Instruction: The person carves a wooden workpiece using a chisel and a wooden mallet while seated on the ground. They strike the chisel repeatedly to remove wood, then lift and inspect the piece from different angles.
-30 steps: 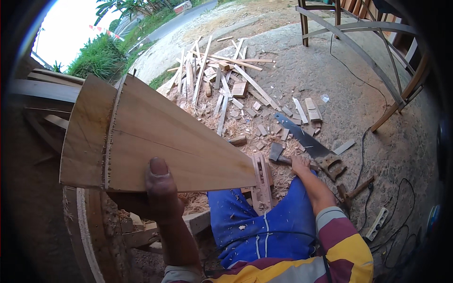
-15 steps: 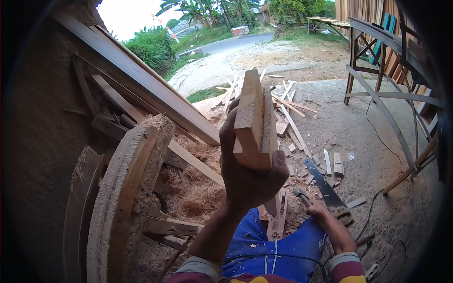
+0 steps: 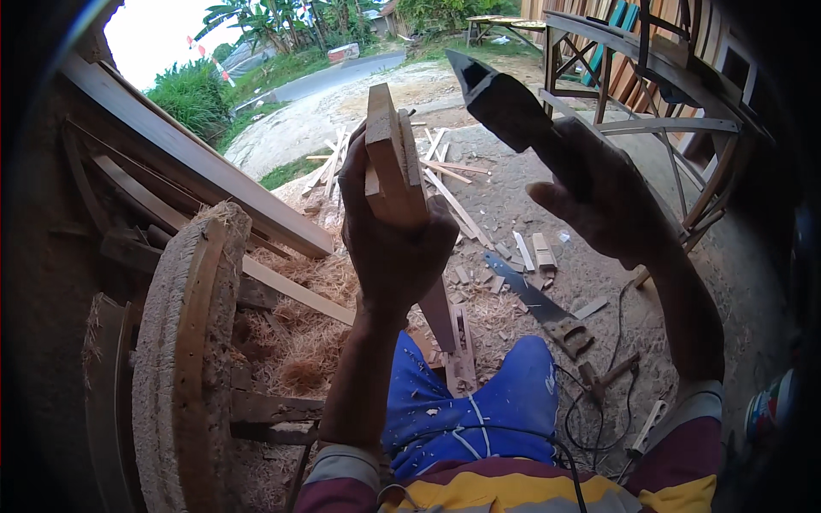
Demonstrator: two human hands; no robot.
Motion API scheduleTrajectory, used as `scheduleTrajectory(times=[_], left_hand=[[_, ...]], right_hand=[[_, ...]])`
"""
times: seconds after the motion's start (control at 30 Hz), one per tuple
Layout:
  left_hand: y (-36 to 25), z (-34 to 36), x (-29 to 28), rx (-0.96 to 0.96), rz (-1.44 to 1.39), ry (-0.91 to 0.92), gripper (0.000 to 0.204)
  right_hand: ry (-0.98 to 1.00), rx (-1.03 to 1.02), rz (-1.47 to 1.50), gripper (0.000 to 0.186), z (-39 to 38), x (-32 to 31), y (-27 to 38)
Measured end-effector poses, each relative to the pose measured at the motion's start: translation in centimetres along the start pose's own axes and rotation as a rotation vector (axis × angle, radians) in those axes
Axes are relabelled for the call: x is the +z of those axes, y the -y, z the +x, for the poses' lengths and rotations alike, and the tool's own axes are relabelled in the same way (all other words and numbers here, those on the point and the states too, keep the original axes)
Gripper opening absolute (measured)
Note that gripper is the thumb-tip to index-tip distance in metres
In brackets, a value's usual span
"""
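My left hand (image 3: 389, 256) is wrapped round a pale wooden block (image 3: 389, 154) with a stepped, grooved edge, held upright in front of me. A small dark tip sticks out at its far side. To the right, my right hand (image 3: 611, 201) grips a hammer (image 3: 509, 103) by its handle, raised about level with the block and apart from it. The hammer's dark head tapers to a point aimed up and left. Below my left hand, a tapering wooden piece (image 3: 438, 316) reaches down towards my blue trousers; its upper end is hidden.
A handsaw (image 3: 534, 295) lies on the ground among offcuts and wood strips (image 3: 453, 201). Closer in are a T-shaped wooden-handled tool (image 3: 603, 376) and cables. A thick, rough-edged wooden slab (image 3: 184, 359) stands at the left above shavings (image 3: 295, 333). Curved wooden frames (image 3: 650, 128) stand at the right.
My right hand has risen from low beside my knee, bringing the hammer up. My left hand still holds the wooden block, which sits further left and slightly lower in view.
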State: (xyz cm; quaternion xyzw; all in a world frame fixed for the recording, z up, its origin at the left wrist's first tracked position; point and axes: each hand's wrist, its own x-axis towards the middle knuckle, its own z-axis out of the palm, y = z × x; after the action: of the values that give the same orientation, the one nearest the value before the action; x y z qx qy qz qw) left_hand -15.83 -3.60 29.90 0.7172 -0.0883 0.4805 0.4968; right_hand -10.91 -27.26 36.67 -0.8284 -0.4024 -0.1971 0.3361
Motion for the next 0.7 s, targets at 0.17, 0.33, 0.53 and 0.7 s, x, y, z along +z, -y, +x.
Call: scheduleTrajectory(times=[0.17,0.33,0.53,0.7], left_hand=[[-1.8,0.3,1.5,0.027,0.169,-0.002,0.087],[-3.1,0.1,1.5,0.042,0.184,-0.01,0.044],[-2.0,0.5,1.7,0.076,0.251,-0.015,0.074],[-2.3,0.6,1.3,-0.035,0.291,0.066,0.091]], right_hand=[[-0.019,-0.23,-0.321,0.041,4.1,-6.1,4.1],[-0.239,-0.261,-0.435,0.031,5.4,-5.3,9.3],[0.406,-0.006,-0.456,0.026,4.6,-6.0,9.6],[-0.031,-0.159,-0.532,0.034,6.0,-8.2,6.9]])
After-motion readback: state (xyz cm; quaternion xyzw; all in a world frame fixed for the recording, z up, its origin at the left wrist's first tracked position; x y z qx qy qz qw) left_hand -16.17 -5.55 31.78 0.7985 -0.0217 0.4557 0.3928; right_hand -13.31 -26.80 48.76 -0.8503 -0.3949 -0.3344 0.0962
